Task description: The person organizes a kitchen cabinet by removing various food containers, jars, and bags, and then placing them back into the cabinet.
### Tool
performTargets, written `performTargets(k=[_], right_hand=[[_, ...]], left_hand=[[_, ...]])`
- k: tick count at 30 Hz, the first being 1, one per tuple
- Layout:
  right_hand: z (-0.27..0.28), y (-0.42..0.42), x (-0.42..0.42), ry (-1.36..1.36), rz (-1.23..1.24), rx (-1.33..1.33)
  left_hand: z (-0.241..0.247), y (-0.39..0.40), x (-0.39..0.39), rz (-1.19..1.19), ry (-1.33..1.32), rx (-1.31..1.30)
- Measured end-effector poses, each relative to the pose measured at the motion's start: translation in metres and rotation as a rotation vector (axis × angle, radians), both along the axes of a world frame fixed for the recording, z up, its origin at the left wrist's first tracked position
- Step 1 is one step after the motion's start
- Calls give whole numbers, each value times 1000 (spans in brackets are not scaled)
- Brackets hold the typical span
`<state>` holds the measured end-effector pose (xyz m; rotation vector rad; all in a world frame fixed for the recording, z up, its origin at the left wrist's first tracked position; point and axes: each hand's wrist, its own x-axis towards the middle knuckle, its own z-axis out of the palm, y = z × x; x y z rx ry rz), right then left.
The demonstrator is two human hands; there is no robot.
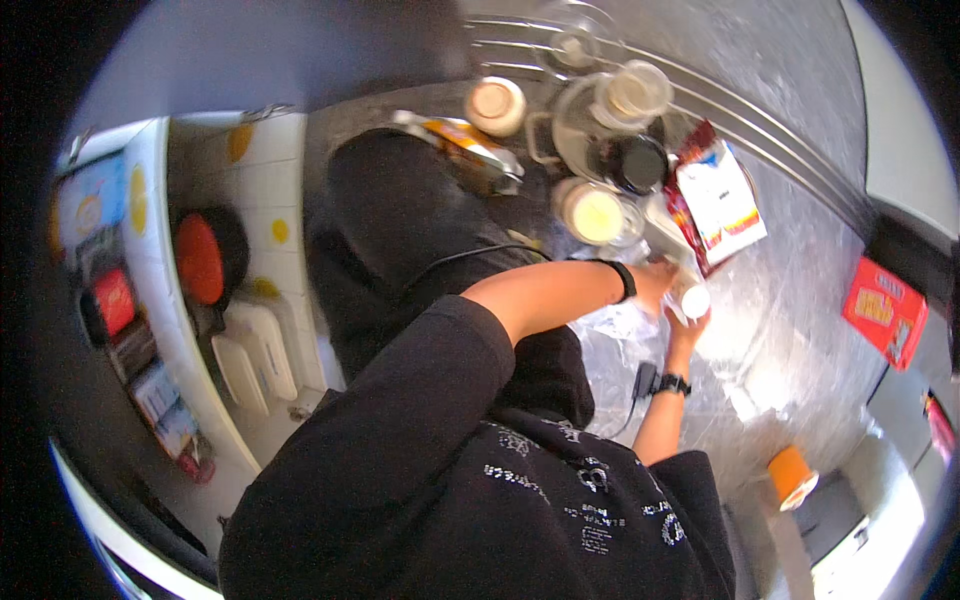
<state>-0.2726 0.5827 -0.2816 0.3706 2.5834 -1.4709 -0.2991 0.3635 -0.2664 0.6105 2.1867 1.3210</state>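
My left hand (654, 285), below a black wristband, reaches in from the left to a small container with a round white top (695, 301). Around its near side curl the fingers of my right hand (686, 326), which wears a black watch (673, 384). Both hands are close together at the container, and its body is partly hidden and blurred. Crumpled clear plastic (619, 322) lies beside and under my hands. Just beyond them lies a white and red packet (720, 199). A jar with a pale yellow top (595, 215) stands to the left of it.
A dark-lidded jar (641, 163), a clear tub (634, 94) and a pinkish-lidded jar (496, 105) stand at the back by a metal rack (517, 45). On the right are a red box (885, 313) and an orange container (792, 476). White boards (262, 352) stand in the left recess.
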Motion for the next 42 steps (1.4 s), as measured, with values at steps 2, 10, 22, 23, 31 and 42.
performTargets(k=[2, 10, 22, 23, 31, 42], right_hand=[[6, 15, 7, -88, -153, 485], [190, -216, 0, 645, 400, 264], [325, -530, 44, 886, 1418, -250], [320, -548, 58, 878, 1481, -299], [338, -741, 152, 718, 1689, -641], [331, -993, 203, 1061, 1483, -647]], left_hand=[[21, -18, -4, -69, 145, -103], [183, -142, 49, 190, 88, 1], [295, -381, 294, 1653, 529, -421], [285, -376, 317, 1778, 539, -466], [312, -361, 420, 2251, 662, -360], [345, -413, 415, 2265, 818, -370]])
